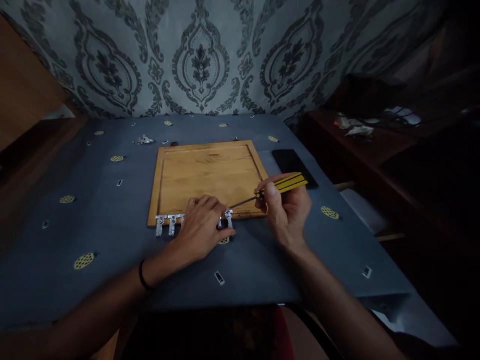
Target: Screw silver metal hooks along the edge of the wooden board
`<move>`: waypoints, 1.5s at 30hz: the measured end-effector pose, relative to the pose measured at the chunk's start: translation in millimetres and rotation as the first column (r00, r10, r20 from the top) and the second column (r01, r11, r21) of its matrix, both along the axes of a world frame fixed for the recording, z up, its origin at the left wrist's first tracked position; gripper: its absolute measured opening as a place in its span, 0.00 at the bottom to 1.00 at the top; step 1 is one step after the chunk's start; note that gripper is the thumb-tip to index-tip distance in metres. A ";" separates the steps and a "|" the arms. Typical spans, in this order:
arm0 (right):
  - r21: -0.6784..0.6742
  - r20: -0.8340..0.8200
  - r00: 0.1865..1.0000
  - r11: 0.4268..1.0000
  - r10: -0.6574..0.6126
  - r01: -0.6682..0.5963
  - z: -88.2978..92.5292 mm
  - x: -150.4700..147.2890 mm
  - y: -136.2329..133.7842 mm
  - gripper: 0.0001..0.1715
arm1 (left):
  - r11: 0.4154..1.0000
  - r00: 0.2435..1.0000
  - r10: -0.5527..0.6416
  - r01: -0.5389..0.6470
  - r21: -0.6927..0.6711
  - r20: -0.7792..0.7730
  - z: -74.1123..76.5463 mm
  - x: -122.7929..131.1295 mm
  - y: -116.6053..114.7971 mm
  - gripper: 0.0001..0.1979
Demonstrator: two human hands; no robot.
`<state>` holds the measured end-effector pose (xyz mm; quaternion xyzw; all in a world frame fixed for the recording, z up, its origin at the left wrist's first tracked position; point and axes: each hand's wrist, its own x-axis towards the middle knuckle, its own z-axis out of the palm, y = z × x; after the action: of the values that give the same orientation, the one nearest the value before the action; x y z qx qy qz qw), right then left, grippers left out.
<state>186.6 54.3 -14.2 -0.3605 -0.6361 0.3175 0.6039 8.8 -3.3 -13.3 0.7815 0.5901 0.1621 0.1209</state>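
My right hand [287,210] grips the one screwdriver [285,184], its tip on a bracket [228,217] just right of my left hand [200,230], whose grasp I can't tell. Five brackets show along the one board [206,170].

Table [112,225] under blue-grey cloth [262,270] patterned with yellow dotted rounds [84,260]; wooden board [210,175] flat at centre; row of metal brackets [172,223] along board's near edge, touching it, ends resting on cloth; black phone [294,167] just right of board, screen dark; small metal piece [144,140] beyond board's far left corner, apart from it
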 end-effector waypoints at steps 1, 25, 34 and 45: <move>-0.006 0.041 0.999 1.000 0.012 -0.012 0.1 0.7 -0.6 0.19 | 1.000 1.000 -0.002 0.002 -0.002 0.001 0.0 -0.1 -0.1 0.20; 0.039 0.314 0.949 0.999 0.011 -0.024 -0.3 0.3 -2.1 0.14 | 1.000 1.000 -0.010 0.010 -0.005 -0.004 1.1 -0.2 -0.1 0.19; -0.005 0.230 0.970 0.997 0.076 -0.077 4.5 -1.8 -4.2 0.11 | 1.000 1.000 -0.010 0.010 0.022 -0.006 -2.0 -0.8 -0.5 0.19; -0.261 -0.077 0.921 0.883 0.383 -0.389 17.9 -3.2 -6.6 0.23 | 1.000 1.000 -0.015 0.015 0.003 -0.014 1.6 -0.7 -0.5 0.18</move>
<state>183.4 47.7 3.7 -0.3023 -0.6383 0.5195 0.4810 8.1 -3.7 -11.7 0.7872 0.5849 0.1567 0.1170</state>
